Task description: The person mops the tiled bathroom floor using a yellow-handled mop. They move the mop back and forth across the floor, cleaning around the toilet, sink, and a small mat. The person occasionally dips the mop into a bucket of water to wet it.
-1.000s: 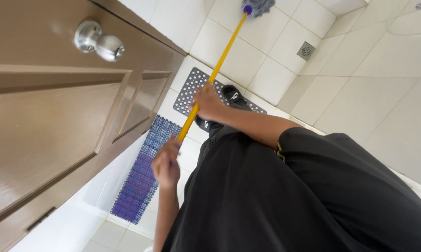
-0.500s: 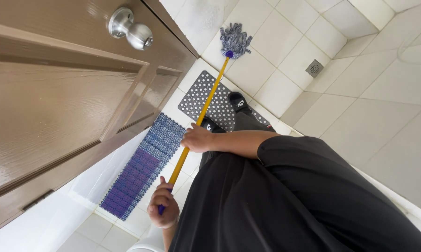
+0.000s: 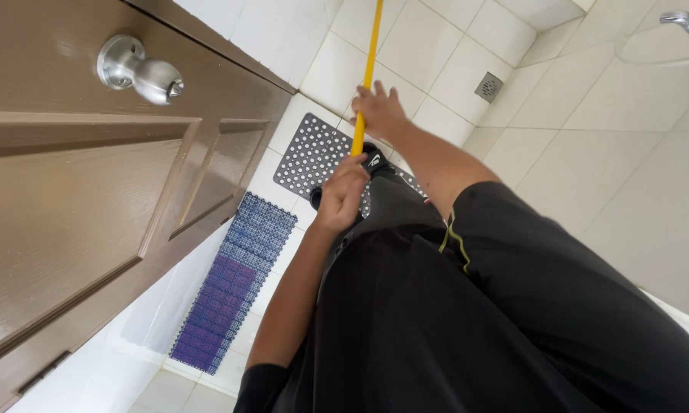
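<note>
A yellow mop handle (image 3: 367, 61) runs from my hands up out of the top of the head view; the mop head is out of frame. My right hand (image 3: 379, 111) grips the handle higher up, with some fingers spread over it. Just below it, my left hand (image 3: 344, 191) is closed round the handle's lower end. Both arms reach forward over my black clothing. A black shoe (image 3: 375, 160) shows beneath the hands, standing on a grey perforated mat (image 3: 310, 153).
A brown wooden door (image 3: 92, 214) with a round metal knob (image 3: 142, 73) stands open on the left. A blue-purple grid mat (image 3: 233, 275) lies by the doorway. The white tiled floor has a square drain (image 3: 489, 86). A metal tap (image 3: 688, 23) sits top right.
The mop has been pushed forward, so its blue-grey head has left the top of the view. Both hands moved up and away from my body, the left now close behind the right.
</note>
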